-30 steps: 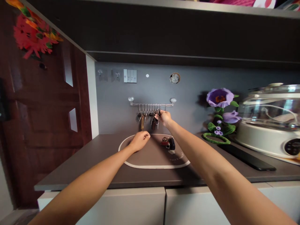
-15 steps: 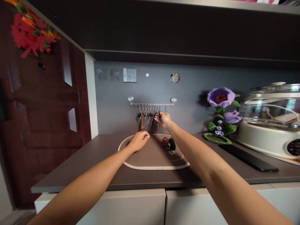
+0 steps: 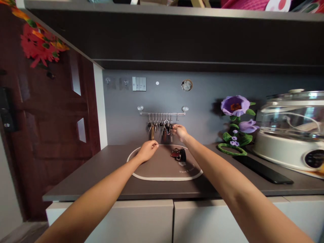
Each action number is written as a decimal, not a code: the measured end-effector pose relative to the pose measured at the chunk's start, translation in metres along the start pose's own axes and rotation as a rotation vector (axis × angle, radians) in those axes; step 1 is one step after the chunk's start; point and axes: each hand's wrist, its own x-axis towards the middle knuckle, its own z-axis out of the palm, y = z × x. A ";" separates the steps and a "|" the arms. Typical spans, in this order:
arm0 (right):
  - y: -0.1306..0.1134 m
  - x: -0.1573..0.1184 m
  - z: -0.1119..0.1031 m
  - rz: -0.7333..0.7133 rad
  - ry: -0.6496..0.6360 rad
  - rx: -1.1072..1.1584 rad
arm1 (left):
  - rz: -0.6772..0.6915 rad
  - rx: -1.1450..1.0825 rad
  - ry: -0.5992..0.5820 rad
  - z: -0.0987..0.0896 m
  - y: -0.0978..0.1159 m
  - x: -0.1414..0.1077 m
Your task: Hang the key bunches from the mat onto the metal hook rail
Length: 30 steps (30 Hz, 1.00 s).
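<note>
Several bunches of keys (image 3: 166, 129) hang from small hooks on a clear rail (image 3: 162, 113) fixed to the grey wall. My right hand (image 3: 180, 132) is at the right end of the row, its fingertips beside a dark-headed key. The fingers are loosely bent and slightly apart, and I see nothing held in them. My left hand (image 3: 148, 150) is loosely curled over the brown mat (image 3: 157, 170), below a brown key fob (image 3: 152, 132), with nothing visible in it. Another key bunch with a red and a black piece (image 3: 179, 154) lies on the mat.
A purple flower ornament (image 3: 235, 106), a black phone (image 3: 263, 169) and a white appliance with a clear cover (image 3: 278, 148) stand or lie on the right of the counter (image 3: 83, 179). A dark shelf (image 3: 162, 37) overhangs the work area. A brown door (image 3: 50, 145) is at left.
My right hand has drawn slightly right from the hanging keys, which now hang beside its fingertips. My left hand stays curled over the mat. The view has shifted a little.
</note>
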 end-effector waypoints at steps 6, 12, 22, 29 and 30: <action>-0.007 -0.024 -0.021 0.055 0.047 -0.065 | 0.007 -0.010 -0.041 -0.004 0.013 0.013; -0.007 -0.056 -0.043 0.047 0.054 -0.120 | 0.068 0.025 -0.110 0.003 0.036 0.030; 0.022 -0.078 -0.080 -0.063 0.159 -0.299 | -0.037 -0.059 -0.113 0.065 0.066 0.036; 0.033 -0.072 -0.089 -0.009 0.257 -0.434 | -0.025 0.055 -0.146 0.084 0.068 0.028; 0.034 -0.071 -0.088 -0.002 0.256 -0.444 | -0.035 0.076 -0.160 0.084 0.068 0.027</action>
